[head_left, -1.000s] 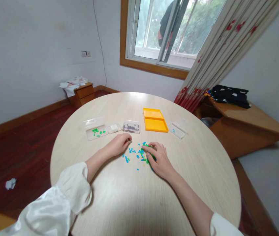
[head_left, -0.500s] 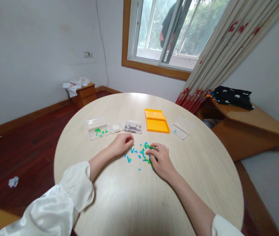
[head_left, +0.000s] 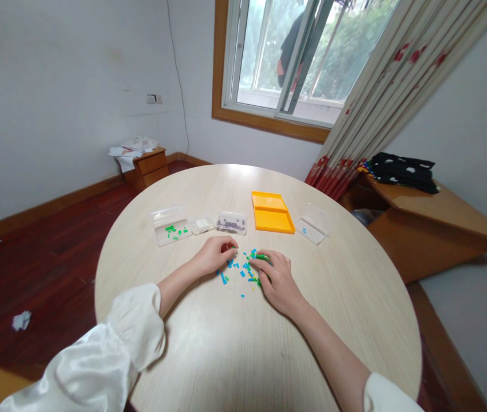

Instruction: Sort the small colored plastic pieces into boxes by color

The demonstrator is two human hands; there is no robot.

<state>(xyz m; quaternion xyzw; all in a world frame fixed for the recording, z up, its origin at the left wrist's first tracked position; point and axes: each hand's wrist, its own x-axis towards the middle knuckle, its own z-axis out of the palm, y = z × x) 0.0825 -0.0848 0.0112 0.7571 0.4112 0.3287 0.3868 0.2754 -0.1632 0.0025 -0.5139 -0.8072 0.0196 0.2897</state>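
Observation:
Small blue, green and yellow plastic pieces (head_left: 243,274) lie scattered in the middle of the round table (head_left: 243,349). At their left edge my left hand (head_left: 216,254) is closed in a pinch, a speck of green showing at its fingertips. Over the right side of the heap, my right hand (head_left: 276,280) rests with fingers apart among the pieces, hiding some of them. Behind the hands, a clear box (head_left: 161,236) contains green pieces, and another clear box (head_left: 232,231) holds dark grey ones.
A yellow open case (head_left: 274,230) stands at the back of the table. To its right is a clear box (head_left: 318,237) with a little blue in it. A small whitish box (head_left: 202,225) sits between the green and grey pieces. Beyond are a window and curtain (head_left: 355,109).
My left hand has shifted slightly right, closer to the heap. My right hand has moved a little left, its fingers still over the pieces. The view has tilted slightly.

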